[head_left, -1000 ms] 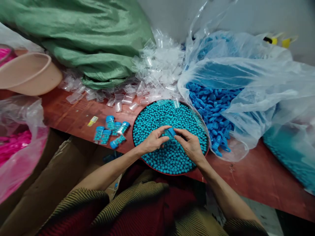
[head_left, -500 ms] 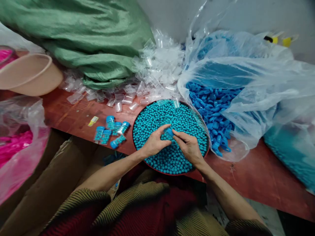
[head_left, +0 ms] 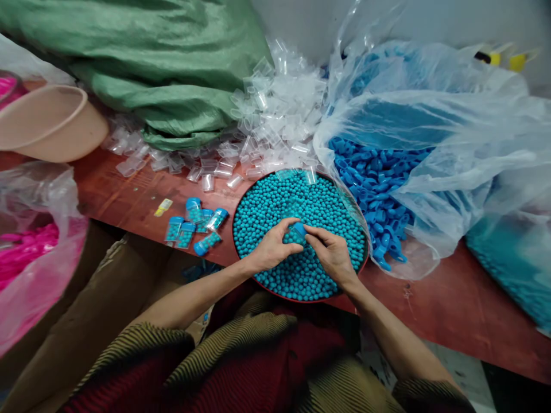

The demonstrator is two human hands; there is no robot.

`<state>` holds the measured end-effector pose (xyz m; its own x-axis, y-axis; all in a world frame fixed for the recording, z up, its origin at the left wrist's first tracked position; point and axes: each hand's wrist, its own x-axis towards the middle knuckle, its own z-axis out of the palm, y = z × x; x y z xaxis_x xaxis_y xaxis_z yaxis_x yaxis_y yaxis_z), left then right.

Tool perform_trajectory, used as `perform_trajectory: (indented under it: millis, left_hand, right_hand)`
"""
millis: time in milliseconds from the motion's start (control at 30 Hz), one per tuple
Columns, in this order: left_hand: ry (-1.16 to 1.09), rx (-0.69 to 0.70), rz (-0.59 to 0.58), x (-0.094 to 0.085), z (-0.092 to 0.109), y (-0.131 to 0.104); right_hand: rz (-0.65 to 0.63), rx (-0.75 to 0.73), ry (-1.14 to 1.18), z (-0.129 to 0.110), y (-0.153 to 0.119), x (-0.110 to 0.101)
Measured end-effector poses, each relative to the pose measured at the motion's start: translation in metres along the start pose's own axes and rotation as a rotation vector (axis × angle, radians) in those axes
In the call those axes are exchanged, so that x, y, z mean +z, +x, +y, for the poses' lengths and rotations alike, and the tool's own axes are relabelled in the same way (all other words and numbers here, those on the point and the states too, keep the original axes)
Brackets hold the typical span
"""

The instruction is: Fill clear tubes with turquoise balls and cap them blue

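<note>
Over a round red-rimmed tray (head_left: 236, 244) full of turquoise beads (head_left: 275, 201), both hands meet at one small clear bottle with a blue cap (head_left: 298, 230). My left hand (head_left: 274, 246) is closed around the bottle's body between thumb and fingers. At the cap, my right hand (head_left: 330, 250) pinches with thumb and forefinger. Beads show through the bottle's clear wall. Left of the tray lie several capped bottles (head_left: 186, 234) with beads inside. Some clear empty bottles (head_left: 310, 174) lie on the beads at the tray's far edge.
Clear bottles (head_left: 284, 115) are heaped behind the tray, beside a green sack (head_left: 172, 69). To the right, a plastic bag (head_left: 451, 172) spills blue caps (head_left: 370, 189). A beige tub (head_left: 55, 129) stands left on the red table (head_left: 430, 310). Pink pieces (head_left: 30, 246) fill a lined box lower left.
The view has shifted slightly. Both hands stay on the same bottle with nearly the same grip; the right fingers remain at its cap.
</note>
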<state>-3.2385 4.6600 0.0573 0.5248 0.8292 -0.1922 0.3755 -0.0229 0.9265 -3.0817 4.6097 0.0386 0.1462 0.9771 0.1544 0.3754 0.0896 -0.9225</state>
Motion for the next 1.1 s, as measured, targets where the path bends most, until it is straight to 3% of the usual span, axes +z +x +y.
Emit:
perform_trajectory:
  millis: [167, 267, 367, 567, 833, 967, 1100]
  left_hand:
    - [0.354, -0.017, 0.041, 0.004, -0.006, -0.005]
    - [0.413, 0.022, 0.052, 0.007, -0.008, -0.009]
    - [0.402, 0.061, 0.077, 0.008, -0.008, -0.011]
    - [0.225, 0.033, 0.064, 0.006, -0.002, -0.011]
    - [0.11, 0.035, -0.006, 0.001, 0.003, -0.008]
    - [0.091, 0.047, -0.008, 0.0, 0.0, -0.008]
    - [0.139, 0.073, 0.012, 0.0, -0.002, -0.008]
  right_hand:
    - [-0.035, 0.08, 0.049, 0.001, 0.0, 0.005]
    - [-0.04, 0.09, 0.065, -0.002, -0.001, 0.004]
    - [-0.031, 0.049, 0.026, -0.006, -0.003, 0.002]
    - [-0.025, -0.199, -0.106, -0.007, -0.002, 0.0]
    - [-0.09, 0.007, 0.038, -0.002, 0.004, -0.007]
    - [-0.11, 0.022, 0.018, -0.006, 0.005, -0.007]
    - [-0.085, -0.059, -0.035, -0.008, 0.004, -0.007]
